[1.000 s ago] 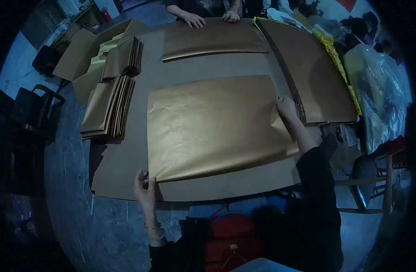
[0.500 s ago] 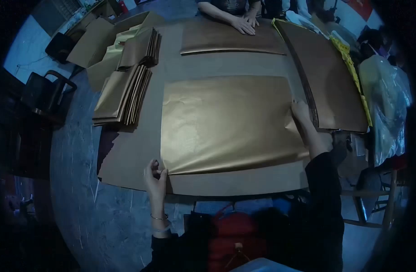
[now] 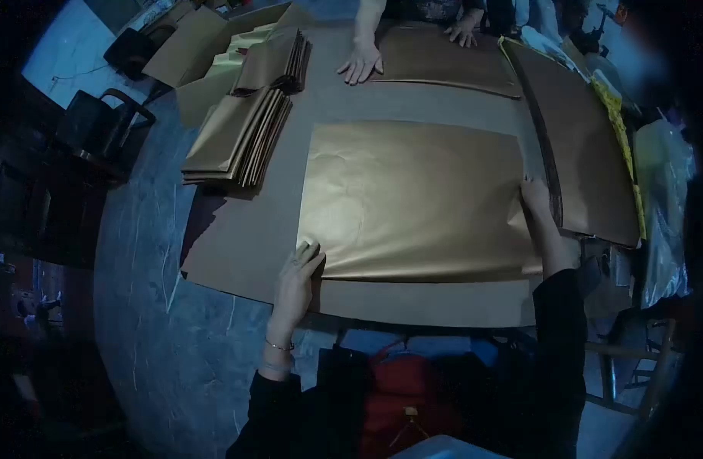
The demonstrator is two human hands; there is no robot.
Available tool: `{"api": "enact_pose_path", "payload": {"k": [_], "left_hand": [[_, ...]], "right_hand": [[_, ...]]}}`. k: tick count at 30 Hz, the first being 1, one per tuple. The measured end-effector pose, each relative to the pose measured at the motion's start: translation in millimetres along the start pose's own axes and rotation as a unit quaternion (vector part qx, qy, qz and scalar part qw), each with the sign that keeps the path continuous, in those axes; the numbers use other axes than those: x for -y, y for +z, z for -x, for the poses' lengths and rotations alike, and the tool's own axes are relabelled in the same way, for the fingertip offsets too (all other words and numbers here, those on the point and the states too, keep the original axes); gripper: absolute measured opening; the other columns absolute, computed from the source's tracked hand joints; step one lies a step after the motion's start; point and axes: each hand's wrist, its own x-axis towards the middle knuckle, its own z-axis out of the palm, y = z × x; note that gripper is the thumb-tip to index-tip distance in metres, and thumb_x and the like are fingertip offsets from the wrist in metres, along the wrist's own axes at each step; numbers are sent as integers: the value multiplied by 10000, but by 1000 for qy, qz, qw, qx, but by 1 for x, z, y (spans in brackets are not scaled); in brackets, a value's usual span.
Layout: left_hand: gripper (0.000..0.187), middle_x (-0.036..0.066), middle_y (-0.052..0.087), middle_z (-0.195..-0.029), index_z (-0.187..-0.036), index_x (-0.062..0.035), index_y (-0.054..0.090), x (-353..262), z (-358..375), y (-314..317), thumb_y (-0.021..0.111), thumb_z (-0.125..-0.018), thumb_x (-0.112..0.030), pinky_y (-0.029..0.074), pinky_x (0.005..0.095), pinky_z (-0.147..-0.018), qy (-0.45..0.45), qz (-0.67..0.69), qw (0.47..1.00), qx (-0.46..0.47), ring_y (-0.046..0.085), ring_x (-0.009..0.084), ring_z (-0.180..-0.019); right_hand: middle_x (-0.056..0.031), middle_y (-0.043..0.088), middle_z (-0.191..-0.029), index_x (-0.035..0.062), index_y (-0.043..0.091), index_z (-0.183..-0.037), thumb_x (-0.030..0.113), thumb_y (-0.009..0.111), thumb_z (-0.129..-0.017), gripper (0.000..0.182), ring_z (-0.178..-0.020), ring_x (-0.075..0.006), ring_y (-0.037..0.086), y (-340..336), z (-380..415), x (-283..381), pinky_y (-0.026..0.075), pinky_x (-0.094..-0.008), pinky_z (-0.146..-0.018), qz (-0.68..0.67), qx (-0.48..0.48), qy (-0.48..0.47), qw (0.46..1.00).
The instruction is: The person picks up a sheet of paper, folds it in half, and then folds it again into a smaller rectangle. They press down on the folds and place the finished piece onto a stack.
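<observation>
A large gold sheet [image 3: 416,199] lies on the cardboard-covered table [image 3: 435,302] in front of me, its near edge folded or curved over. My left hand [image 3: 296,279] is at the sheet's near left corner, its fingers closed on the edge. At the right edge, my right hand [image 3: 536,200] grips the sheet, which bulges beside the fingers. Across the table, a co-worker's hand [image 3: 362,63] lies at the left corner of another brown-gold sheet [image 3: 443,61], and their other hand [image 3: 464,29] rests near its far edge.
Folded gold stacks [image 3: 240,141] stand at the left, with an open cardboard box [image 3: 194,50] behind them. A tall pile of brown sheets [image 3: 596,145] with yellow wrapping is at the right. Chairs [image 3: 95,126] stand beyond the table's left side.
The view has shifted, moving the table contents right. My left hand has moved up along the sheet's left side. The co-worker's hands, together before, are now apart.
</observation>
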Motion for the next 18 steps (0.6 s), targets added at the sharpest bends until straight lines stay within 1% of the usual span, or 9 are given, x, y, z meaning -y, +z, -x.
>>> {"api": "enact_pose_path", "payload": {"k": [1,3,7,8,10,12,14,16,18], "left_hand": [[362,147,536,-1282,-1158,-30,592,1,0,2,465,-830,57,428,407,-971,-6,29,999,25,490,336,-1203],[335,147,553,-1253,-1129,-31,601,1,-2,2,474,-830,49,438,396,-960,5,28,999,17,506,329,-1178],[250,135,568,-1218,-1074,-29,609,-8,-5,5,572,-827,-28,451,393,-939,-15,34,999,-11,537,313,-1133],[237,129,569,-1211,-1055,-25,610,-10,-5,7,610,-821,-64,455,390,-931,-25,34,999,-22,542,308,-1126],[251,121,570,-1213,-1054,-25,612,-12,-6,7,642,-817,-103,474,384,-911,-50,32,998,-8,550,308,-1116],[274,113,571,-1214,-1052,-25,614,-12,-6,9,674,-812,-142,492,378,-891,-72,30,997,6,557,309,-1106],[326,113,564,-1212,-1051,-39,600,-9,-3,12,706,-765,-153,474,385,-900,-69,40,997,-10,534,309,-1134],[348,111,566,-1211,-1047,-41,598,-9,-2,12,722,-751,-172,480,382,-891,-58,33,998,-18,541,309,-1125],[390,106,564,-1218,-1036,-33,589,-17,-4,11,745,-729,-216,494,372,-867,-45,-6,999,-20,558,303,-1102]], "right_hand": [[-297,599,-1059,-39,547,-1100,307,484,-883,414,-1014,-448,568,5,-4,-5,448,-493,-859,0,0,1,1000],[-300,589,-1078,-35,556,-1094,296,496,-875,401,-1014,-458,562,12,-12,-10,446,-494,-858,-6,-22,-9,1000],[-306,583,-1083,-42,560,-1087,298,509,-864,410,-1008,-459,563,5,-8,-6,448,-499,-856,-23,-7,8,1000],[-311,582,-1079,-43,565,-1081,296,504,-864,407,-1006,-459,564,1,-5,-5,450,-496,-856,51,13,-42,998],[-316,581,-1075,-45,569,-1075,294,499,-864,405,-1003,-459,564,2,-3,-5,453,-493,-856,123,32,-88,988],[-307,599,-1037,-48,560,-1084,287,501,-866,404,-988,-443,581,7,-5,-3,468,-486,-847,40,-27,-13,999],[-297,609,-1014,-48,546,-1098,287,501,-868,410,-988,-439,585,9,-7,-3,468,-490,-848,36,-33,-14,999],[-286,619,-990,-49,533,-1112,287,500,-870,416,-987,-436,588,5,-4,1,469,-493,-849,34,-40,-13,999],[-267,620,-1001,-26,518,-1138,300,535,-855,432,-979,-384,614,-2,0,0,503,-477,-787,89,-27,2,996]]}}
